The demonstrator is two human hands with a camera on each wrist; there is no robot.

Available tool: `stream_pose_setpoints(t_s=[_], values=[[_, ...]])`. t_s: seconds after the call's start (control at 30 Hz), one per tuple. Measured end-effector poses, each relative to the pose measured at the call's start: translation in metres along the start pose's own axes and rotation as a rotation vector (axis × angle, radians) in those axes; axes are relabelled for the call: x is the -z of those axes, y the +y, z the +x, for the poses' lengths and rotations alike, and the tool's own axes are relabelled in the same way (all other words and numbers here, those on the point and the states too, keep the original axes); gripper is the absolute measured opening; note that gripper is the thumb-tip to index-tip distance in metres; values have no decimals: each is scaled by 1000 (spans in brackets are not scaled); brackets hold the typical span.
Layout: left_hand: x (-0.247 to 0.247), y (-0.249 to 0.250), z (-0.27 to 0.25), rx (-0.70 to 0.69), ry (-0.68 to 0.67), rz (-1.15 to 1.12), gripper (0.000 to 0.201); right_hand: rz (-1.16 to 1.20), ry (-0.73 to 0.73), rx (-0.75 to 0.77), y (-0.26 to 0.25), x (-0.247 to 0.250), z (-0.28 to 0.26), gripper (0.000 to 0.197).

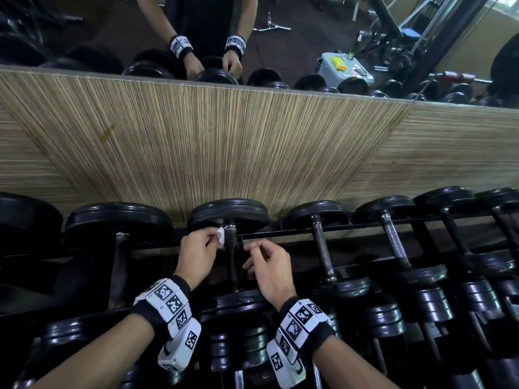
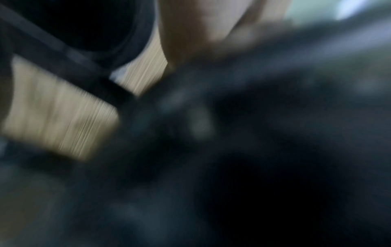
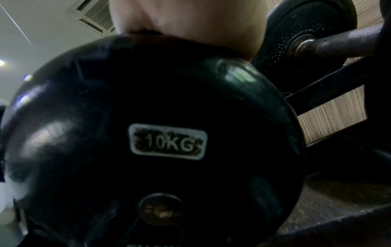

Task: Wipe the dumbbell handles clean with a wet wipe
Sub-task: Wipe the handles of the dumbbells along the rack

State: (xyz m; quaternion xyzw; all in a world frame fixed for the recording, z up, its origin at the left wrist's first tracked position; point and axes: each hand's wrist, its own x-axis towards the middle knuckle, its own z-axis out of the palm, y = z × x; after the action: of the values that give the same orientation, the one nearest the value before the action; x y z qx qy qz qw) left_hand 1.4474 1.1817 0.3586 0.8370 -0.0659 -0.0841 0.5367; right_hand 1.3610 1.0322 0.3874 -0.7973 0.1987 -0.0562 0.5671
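A black dumbbell (image 1: 228, 213) lies on the rack in the middle of the head view, its dark handle (image 1: 231, 256) running toward me. My left hand (image 1: 200, 249) pinches a small white wet wipe (image 1: 221, 236) against the far end of that handle, beside the far plate. My right hand (image 1: 265, 262) hovers just right of the handle with loosely curled fingers and holds nothing. The right wrist view is filled by the near plate marked 10KG (image 3: 168, 142). The left wrist view is blurred.
More black dumbbells fill the rack (image 1: 365, 228) to both sides, and a lower row (image 1: 407, 313) lies nearer me. A striped wooden wall panel (image 1: 252, 141) stands behind the rack, with a mirror (image 1: 280, 37) above it showing the gym floor and machines.
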Motion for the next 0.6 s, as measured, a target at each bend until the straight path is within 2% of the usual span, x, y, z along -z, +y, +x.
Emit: stream_pose_setpoints(t_s=[0.13, 0.23, 0.33, 0.4, 0.5, 0.6], values=[[7, 7, -13, -180, -30, 154, 14, 4, 28, 34, 6, -2, 2, 21], [15, 20, -24, -239, -85, 98, 12, 54, 11, 88, 6, -2, 3, 20], [22, 37, -33, -225, -110, -45, 5, 44, -137, 198, 1, 3, 3, 35], [26, 41, -38, -185, -78, -124, 6, -13, -201, 263, 0, 4, 5, 26], [30, 35, -46, -124, -58, -166, 12, 0, -264, 217, -3, 7, 6, 11], [35, 30, -54, -103, -150, -190, 24, 86, -301, 178, -8, 10, 5, 12]])
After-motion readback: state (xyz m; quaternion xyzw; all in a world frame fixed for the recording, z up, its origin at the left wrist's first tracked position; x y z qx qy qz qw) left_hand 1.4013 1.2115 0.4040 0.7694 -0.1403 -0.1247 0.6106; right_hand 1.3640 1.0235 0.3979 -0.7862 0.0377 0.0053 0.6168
